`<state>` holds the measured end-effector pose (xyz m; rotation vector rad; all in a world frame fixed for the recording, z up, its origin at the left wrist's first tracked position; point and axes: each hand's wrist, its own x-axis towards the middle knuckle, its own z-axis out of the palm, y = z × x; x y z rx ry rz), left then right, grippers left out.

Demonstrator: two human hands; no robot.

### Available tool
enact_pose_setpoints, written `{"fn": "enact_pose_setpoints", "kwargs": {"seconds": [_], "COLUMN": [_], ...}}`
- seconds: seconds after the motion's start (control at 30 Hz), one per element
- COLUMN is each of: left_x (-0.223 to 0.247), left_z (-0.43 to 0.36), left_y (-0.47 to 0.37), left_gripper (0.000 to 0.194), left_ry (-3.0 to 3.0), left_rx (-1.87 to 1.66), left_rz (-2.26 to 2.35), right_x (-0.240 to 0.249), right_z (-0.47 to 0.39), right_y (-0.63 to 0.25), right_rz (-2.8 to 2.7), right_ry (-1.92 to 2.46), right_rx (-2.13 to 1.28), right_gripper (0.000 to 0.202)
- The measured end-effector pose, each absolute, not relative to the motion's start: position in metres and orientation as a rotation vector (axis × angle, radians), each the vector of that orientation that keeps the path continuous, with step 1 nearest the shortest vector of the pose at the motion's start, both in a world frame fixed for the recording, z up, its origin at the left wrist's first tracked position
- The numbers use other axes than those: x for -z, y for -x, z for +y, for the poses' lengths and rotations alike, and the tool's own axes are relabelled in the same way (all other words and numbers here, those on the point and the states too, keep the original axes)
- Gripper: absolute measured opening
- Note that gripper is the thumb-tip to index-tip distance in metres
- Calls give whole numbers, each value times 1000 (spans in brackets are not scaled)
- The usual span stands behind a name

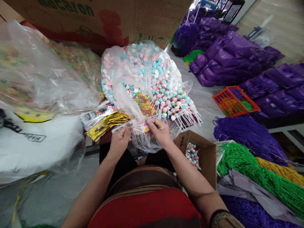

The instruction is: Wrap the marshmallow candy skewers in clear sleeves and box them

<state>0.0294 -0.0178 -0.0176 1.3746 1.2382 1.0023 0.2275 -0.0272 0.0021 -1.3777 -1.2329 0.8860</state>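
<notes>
My left hand (120, 138) is closed in a pinch near the front edge of the candy pile, beside a strip of printed packaging. My right hand (158, 130) pinches the edge of a small printed clear bag (142, 128) between thumb and fingers. Behind my hands lies a big clear sack (140, 60) of pink, blue and white candies, with ring candies (145, 105) at its opening. Candies on white sticks (180, 106) are heaped to the right. Gold twist ties (106, 125) and printed bags (98, 113) sit left of my left hand.
A carton (206, 158) with wrapped candies stands at my right. Behind the sack rises a large cardboard box (114, 22). More candy sacks (59, 79) lie left, above a white bag (42, 145). Purple packages (232, 60), an orange basket (231, 106) and green cord (256, 171) are farther right.
</notes>
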Motion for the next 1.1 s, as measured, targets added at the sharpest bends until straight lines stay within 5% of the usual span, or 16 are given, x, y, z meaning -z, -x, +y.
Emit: {"fn": "enact_pose_setpoints", "kwargs": {"seconds": [0.33,0.53,0.8,1.1], "left_x": [25,13,17,21], "left_z": [-18,-15,-10,-5], "left_y": [-25,-29,-24,-22], "left_gripper": [49,58,56,54], "left_ry": [-1012,-868,-669,-634], "left_rx": [-1187,-1270,-1231,-1153], "left_rz": [1147,1050,775,599], "right_x": [-23,-16,-15,-8], "right_z": [67,87,79,-2], "right_y": [-272,-259,-278,-276], "right_rz": [-1680,-1623,-1376,-1084], "right_ry": [2351,2490,2343,1384], "right_rx": [-273,-208,-288,-685], "right_gripper": [35,43,31,28]}}
